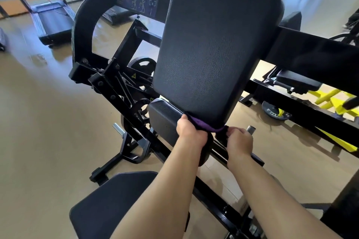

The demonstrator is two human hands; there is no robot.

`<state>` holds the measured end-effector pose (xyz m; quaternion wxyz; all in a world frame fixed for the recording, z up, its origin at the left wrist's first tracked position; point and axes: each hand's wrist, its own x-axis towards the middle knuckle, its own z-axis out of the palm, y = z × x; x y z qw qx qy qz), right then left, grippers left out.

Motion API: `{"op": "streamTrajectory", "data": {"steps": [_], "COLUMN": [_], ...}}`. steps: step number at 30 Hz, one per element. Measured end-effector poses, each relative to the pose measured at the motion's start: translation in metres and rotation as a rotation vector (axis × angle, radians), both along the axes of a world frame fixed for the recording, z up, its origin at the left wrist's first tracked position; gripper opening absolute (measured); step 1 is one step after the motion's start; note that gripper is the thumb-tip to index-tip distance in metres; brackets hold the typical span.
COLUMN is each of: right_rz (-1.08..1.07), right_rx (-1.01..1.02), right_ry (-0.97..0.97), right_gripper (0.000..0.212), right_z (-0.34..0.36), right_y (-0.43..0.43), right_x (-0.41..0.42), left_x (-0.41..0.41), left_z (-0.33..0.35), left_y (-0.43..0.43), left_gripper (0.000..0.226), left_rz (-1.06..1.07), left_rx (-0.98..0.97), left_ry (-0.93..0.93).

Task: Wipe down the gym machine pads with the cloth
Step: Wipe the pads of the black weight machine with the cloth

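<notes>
Purple cloth (pixel 206 125) stretched under the back pad (pixel 213 50) lower edge by 2 hands.

Left hand (pixel 191 131) and right hand (pixel 240 141) each hold a clenched grip on 1 cloth end, probably to keep it taut for sawing along the edge. Below the grips sits the seat pad (pixel 108 205); a second pad (pixel 163 116) touches the left grip. The black frame rail (pixel 219 150) just under the right grip could limit travel.
</notes>
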<state>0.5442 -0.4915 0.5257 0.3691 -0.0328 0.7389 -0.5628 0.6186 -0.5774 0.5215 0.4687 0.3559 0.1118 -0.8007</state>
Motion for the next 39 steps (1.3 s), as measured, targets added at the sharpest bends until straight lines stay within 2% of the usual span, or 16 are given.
{"op": "streamTrajectory", "data": {"steps": [4,12,15,20,23,25,27,29,30,32,34,39], "right_rz": [-0.004,-0.003,-0.006,-0.053,-0.086,-0.092,-0.09,-0.084,-0.085,-0.079,-0.065,-0.067], "right_rx": [0.007,-0.015,-0.014,-0.009,-0.041,-0.064,-0.086,-0.095,-0.102,-0.123,-0.158,-0.265], "right_ry": [-0.049,-0.1,-0.078,0.037,0.08,0.11,0.123,0.145,0.157,0.184,0.224,0.378], "right_gripper": [0.021,0.019,0.02,0.019,0.02,0.021,0.022,0.022,0.022,0.023,0.023,0.021], "right_z": [-0.007,-0.014,-0.013,-0.004,0.01,0.016,0.021,0.025,0.028,0.035,0.04,0.057], "right_y": [-0.006,-0.024,-0.028,-0.032,-0.035,-0.037,-0.038,-0.039,-0.039,-0.036,-0.033,-0.031], "right_x": [-0.001,-0.001,0.001,0.002,-0.006,-0.012,-0.016,-0.02,-0.022,-0.025,-0.026,-0.03], "left_x": [0.022,0.062,0.046,0.008,0.001,-0.002,-0.011,-0.021,-0.025,-0.027,-0.027,-0.041], "left_z": [0.011,0.02,0.016,0.002,0.006,0.006,0.004,-0.004,-0.009,-0.002,0.006,0.08], "left_y": [-0.039,-0.109,-0.086,0.003,0.015,0.016,0.022,0.03,0.036,0.047,0.035,-0.029], "left_gripper": [0.049,0.051,0.06,0.058,0.049,0.053,0.059,0.068,0.076,0.077,0.075,0.071], "left_rz": [0.153,0.245,0.176,-0.084,-0.027,0.008,-0.011,-0.107,-0.177,-0.293,-0.265,-0.155], "left_rx": [-0.069,-0.204,-0.285,-0.297,-0.254,-0.308,-0.46,-0.687,-0.858,-1.124,-1.4,-1.875], "left_ry": [-0.029,-0.123,-0.108,-0.006,-0.082,-0.243,-0.55,-0.909,-1.172,-1.431,-1.548,-1.708]}}
